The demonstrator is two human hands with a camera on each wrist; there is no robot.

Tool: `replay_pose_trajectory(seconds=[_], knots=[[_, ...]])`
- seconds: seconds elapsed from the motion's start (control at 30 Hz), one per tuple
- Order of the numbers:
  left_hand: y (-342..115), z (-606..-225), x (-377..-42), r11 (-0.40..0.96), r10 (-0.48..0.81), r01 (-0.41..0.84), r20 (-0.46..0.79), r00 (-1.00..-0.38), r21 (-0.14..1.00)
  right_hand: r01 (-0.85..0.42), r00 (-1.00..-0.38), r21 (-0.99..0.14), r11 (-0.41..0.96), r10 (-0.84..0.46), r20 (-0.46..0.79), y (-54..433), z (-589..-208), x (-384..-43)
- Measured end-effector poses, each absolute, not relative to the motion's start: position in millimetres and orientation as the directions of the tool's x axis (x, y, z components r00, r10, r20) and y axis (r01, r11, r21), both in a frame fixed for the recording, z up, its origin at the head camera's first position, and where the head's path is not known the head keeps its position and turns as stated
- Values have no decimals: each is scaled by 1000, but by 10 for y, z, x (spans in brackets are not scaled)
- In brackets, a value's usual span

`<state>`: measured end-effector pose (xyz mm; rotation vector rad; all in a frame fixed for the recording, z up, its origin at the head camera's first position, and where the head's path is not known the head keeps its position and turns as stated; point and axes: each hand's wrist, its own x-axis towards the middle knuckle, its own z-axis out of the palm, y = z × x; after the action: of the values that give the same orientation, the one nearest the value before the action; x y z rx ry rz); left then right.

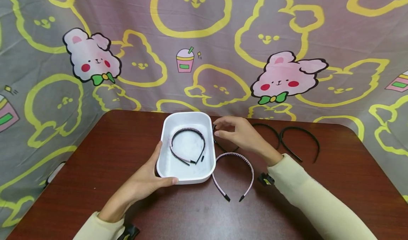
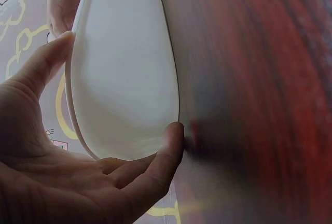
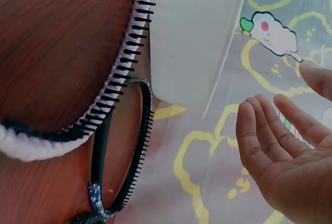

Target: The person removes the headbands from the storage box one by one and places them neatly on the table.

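Observation:
My left hand (image 1: 143, 180) grips a white plastic bin (image 1: 160, 162) at its near left corner, thumb on the near rim. In the left wrist view, my fingers (image 2: 163, 162) curl against the bin's outer wall. Inside the bin lie toothed hair bands (image 1: 188, 129), dark with a pale pink part, overlapping so their number is unclear. My right hand (image 1: 240, 133) hovers just right of the bin, fingers apart from the thumb, nothing held. Below it is a black hair band with glitter (image 3: 140, 146), partly hidden in the head view. Nearer me lies a pale lilac toothed hair band (image 1: 234, 154).
Two more black hair bands (image 1: 317, 144) lie on the brown wooden table (image 1: 105, 155) towards the right, one partly behind my right wrist. A patterned curtain (image 1: 204, 80) hangs along the table's back edge. A small white object (image 1: 55, 172) shows past the left edge.

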<state>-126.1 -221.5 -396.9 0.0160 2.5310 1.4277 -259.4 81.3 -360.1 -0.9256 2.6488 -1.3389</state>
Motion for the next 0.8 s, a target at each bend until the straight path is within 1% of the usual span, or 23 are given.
replay_pose_trajectory(seconds=[0.27, 0.5, 0.8], knots=[[-2220, -3973, -1266, 522, 125, -102, -194, -973, 847, -458, -831, -776, 433, -519, 201, 682, -3587, -2634], [-2219, -3971, -1267, 517, 129, -98, -191, -973, 850, -470, -811, -788, 398, -548, 206, 537, -3616, -2711], [-2216, -3975, -1273, 507, 141, -86, -181, -973, 858, -461, -808, -781, 422, -563, 172, 293, -3649, -2840]])
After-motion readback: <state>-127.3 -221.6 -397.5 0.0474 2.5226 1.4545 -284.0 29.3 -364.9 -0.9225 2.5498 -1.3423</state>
